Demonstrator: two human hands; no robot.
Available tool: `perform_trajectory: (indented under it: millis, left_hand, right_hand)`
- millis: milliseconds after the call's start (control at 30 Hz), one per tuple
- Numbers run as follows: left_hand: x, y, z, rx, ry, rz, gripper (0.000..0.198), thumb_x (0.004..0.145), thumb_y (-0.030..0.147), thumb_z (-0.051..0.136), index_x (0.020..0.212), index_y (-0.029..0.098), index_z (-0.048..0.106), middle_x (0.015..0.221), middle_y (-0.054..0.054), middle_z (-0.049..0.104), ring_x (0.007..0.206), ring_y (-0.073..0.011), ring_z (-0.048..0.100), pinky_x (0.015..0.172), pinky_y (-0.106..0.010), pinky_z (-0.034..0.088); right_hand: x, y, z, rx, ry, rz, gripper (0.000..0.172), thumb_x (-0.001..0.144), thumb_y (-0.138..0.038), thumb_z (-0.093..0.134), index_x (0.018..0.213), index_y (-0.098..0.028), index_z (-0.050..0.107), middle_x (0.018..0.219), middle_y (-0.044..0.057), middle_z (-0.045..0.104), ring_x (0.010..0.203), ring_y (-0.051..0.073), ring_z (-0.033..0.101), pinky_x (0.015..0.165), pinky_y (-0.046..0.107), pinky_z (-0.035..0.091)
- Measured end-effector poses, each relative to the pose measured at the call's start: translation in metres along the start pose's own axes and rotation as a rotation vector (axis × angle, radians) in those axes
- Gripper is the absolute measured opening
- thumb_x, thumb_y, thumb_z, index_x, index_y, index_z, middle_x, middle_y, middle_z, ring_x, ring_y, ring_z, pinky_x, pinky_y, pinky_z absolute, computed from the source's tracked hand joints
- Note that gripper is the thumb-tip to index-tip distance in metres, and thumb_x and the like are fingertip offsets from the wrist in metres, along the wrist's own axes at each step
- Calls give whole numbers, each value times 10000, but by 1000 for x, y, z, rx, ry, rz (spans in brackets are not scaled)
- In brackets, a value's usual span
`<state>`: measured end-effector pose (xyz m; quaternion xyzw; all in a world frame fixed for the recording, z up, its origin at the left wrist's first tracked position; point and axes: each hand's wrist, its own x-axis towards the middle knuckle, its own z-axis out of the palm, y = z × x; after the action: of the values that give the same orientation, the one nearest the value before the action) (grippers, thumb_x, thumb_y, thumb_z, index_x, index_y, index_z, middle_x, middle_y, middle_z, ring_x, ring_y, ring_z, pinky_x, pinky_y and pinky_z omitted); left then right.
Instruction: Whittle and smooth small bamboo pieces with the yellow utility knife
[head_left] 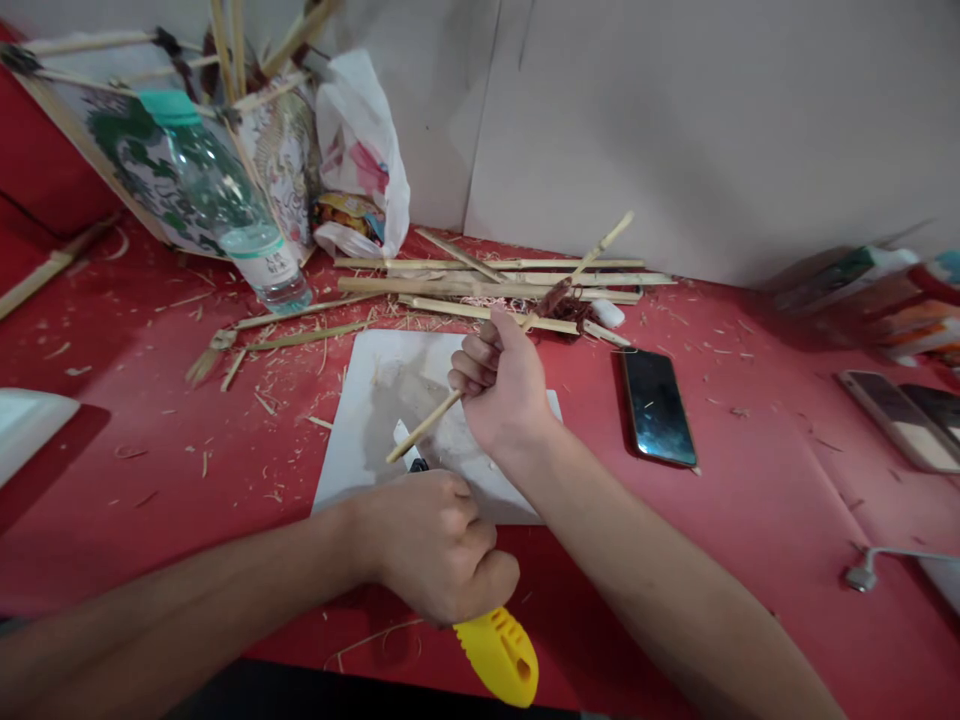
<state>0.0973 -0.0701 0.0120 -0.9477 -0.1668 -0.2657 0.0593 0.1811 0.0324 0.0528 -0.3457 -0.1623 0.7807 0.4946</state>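
No lettering on this red worktable can be read. The label band on the plastic water bottle point(225, 205) carries dark marks near its lower edge, too small and blurred to make out. The printed paper stretched on the bamboo frame point(131, 150) behind it shows green and black ornament, not legible words. The snack packet point(351, 215) inside the white plastic bag shows bright colours only. The boxes point(870, 290) stacked at the right edge bear coloured stripes but no text that can be told.
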Motion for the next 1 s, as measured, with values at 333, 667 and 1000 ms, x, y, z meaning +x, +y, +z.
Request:
perform_trajectory:
  millis: [333,667,1000]
  left_hand:
    - [0,-1,1,23,-1,8,237,814,153,554,598,213,474,467,35,470,392,-130,425,397,-304,309]
    - [2,-4,0,18,-22,21,241,813,158,558,594,221,478,467,37,455,391,-135,424,398,-311,323]
    - [3,-6,-5,30,-14,-20,246,791,151,570,573,217,475,458,32,459,383,-135,411,393,-314,303]
  right_hand:
    - [-3,4,3,7,49,25,443,999,-312,463,626,-221,243,507,-104,127,444,90,76,405,241,118]
    - [5,-4,-2,-53,38,35,435,990,-323,443,636,-229,209,506,-102,119,436,100,88,404,245,148]
    - [13,-79,-6,-170,41,-273,455,999,-247,370,577,-217,203,489,-80,148,424,97,116,423,278,180]
